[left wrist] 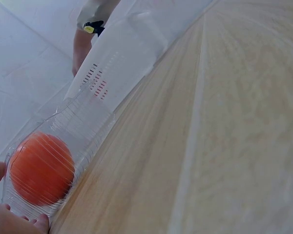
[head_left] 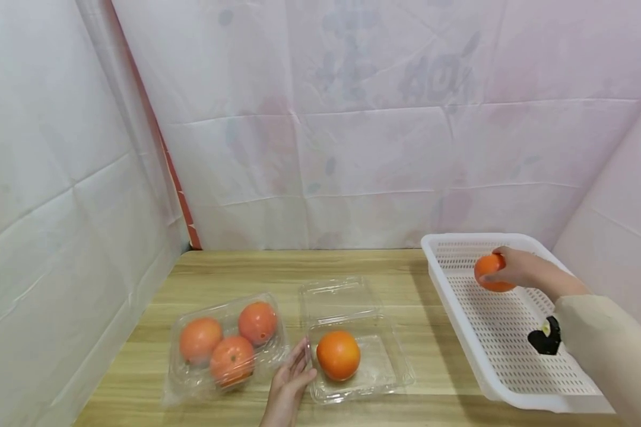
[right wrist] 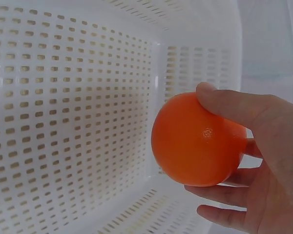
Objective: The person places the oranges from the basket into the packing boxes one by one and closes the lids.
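Over the far part of a white plastic basket (head_left: 462, 320), my right hand (head_left: 519, 268) grips an orange (right wrist: 198, 141), thumb on one side and fingers around the other. My left hand (head_left: 288, 382) is at the left side of an open clear plastic clamshell box (head_left: 376, 356), its fingers extended and touching the box wall. One orange (head_left: 338, 355) sits inside that box, towards its left side. The box's lid (head_left: 342, 298) lies folded back, away from me. In the left wrist view, the left fingertips (left wrist: 41, 222) meet the near end of the box.
To the left stands another clear clamshell box (head_left: 269, 359) with three oranges (head_left: 232, 360) in it. Both boxes and the basket are on a wood-grain table (head_left: 400, 270). Pale sheets (head_left: 352, 160) hang behind and at both sides.
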A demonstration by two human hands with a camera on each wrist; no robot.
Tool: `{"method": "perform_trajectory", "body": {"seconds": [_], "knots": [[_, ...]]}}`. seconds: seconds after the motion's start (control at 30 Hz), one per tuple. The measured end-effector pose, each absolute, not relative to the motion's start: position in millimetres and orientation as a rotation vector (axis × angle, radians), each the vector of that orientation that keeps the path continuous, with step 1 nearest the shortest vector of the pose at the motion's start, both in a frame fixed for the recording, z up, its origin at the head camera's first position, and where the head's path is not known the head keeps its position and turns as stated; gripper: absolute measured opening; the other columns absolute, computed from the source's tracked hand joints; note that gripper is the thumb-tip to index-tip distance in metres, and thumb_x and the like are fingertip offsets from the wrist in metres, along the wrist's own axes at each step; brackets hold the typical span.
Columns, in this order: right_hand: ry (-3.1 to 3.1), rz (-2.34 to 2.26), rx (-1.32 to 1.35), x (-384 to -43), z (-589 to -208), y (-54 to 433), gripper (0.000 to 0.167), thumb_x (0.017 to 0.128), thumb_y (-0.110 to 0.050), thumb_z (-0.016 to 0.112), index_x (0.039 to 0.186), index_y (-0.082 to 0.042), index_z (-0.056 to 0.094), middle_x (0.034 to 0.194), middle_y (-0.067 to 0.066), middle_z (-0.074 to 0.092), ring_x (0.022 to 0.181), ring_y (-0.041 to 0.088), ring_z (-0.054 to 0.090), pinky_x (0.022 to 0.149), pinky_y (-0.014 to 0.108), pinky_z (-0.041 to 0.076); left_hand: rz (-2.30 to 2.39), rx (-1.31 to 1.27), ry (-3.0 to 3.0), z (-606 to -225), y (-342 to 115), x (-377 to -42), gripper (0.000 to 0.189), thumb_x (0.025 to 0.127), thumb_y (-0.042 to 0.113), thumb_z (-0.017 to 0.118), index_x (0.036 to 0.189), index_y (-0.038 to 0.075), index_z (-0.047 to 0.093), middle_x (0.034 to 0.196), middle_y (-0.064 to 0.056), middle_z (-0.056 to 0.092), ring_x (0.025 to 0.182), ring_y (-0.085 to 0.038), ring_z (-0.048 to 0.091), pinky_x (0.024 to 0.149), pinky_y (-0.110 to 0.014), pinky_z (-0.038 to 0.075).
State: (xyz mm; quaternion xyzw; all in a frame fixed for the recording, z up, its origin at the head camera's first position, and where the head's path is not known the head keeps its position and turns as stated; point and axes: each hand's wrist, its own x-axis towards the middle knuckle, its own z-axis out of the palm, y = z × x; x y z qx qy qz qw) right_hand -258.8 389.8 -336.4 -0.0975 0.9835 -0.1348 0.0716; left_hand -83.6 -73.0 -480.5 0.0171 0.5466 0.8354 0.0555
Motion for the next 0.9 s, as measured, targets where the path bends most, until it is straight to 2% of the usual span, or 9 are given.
{"method": "perform_trajectory", "body": {"seconds": [0.17, 0.37, 0.53, 0.73, 0.9], "knots": [[2.998, -0.340, -0.350, -249, -322, 380, 0.080, 0.082, -0.041, 0.078, 0.127, 0.016, 0.044, 0.097, 0.020, 0.064, 0.082, 0.032, 0.059, 0.068, 0.049, 0.049, 2.536, 0.063, 1.664, -481, -73, -83, 0.067, 0.094, -0.003, 0.053, 0.150, -0.016, 0.016, 0.157, -0.032, 0.015, 0.145, -0.043, 0.015, 0.113, -0.030, 0.032], [3.077, -0.273, -0.454, -232, -309, 361, 0.091, 0.079, -0.050, 0.079, 0.136, 0.011, 0.043, 0.109, 0.026, 0.062, 0.085, 0.031, 0.060, 0.068, 0.049, 0.050, 2.536, 0.054, 1.667, -482, -73, -83, 0.067, 0.095, -0.004, 0.053, 0.150, -0.016, 0.016, 0.157, -0.032, 0.016, 0.145, -0.043, 0.018, 0.113, -0.030, 0.032], [3.127, -0.213, -0.519, -218, -306, 341, 0.089, 0.076, -0.053, 0.080, 0.135, 0.004, 0.047, 0.109, 0.025, 0.061, 0.079, 0.029, 0.060, 0.063, 0.048, 0.051, 2.531, 0.032, 1.667, -482, -73, -84, 0.067, 0.095, -0.003, 0.053, 0.150, -0.015, 0.017, 0.157, -0.031, 0.017, 0.145, -0.042, 0.018, 0.113, -0.032, 0.032], [3.201, -0.126, -0.665, -199, -306, 316, 0.082, 0.073, -0.046, 0.084, 0.133, 0.001, 0.052, 0.111, 0.025, 0.061, 0.076, 0.028, 0.063, 0.060, 0.047, 0.053, 2.533, 0.026, 1.664, -482, -73, -84, 0.068, 0.095, -0.003, 0.054, 0.150, -0.015, 0.016, 0.157, -0.032, 0.017, 0.145, -0.042, 0.018, 0.113, -0.033, 0.032], [3.251, -0.114, -0.794, -184, -303, 299, 0.078, 0.072, -0.041, 0.087, 0.132, -0.003, 0.054, 0.110, 0.020, 0.062, 0.074, 0.027, 0.065, 0.058, 0.046, 0.055, 2.529, 0.031, 1.666, -482, -73, -85, 0.068, 0.095, -0.002, 0.054, 0.150, -0.016, 0.016, 0.157, -0.032, 0.017, 0.145, -0.042, 0.019, 0.112, -0.031, 0.033]]}}
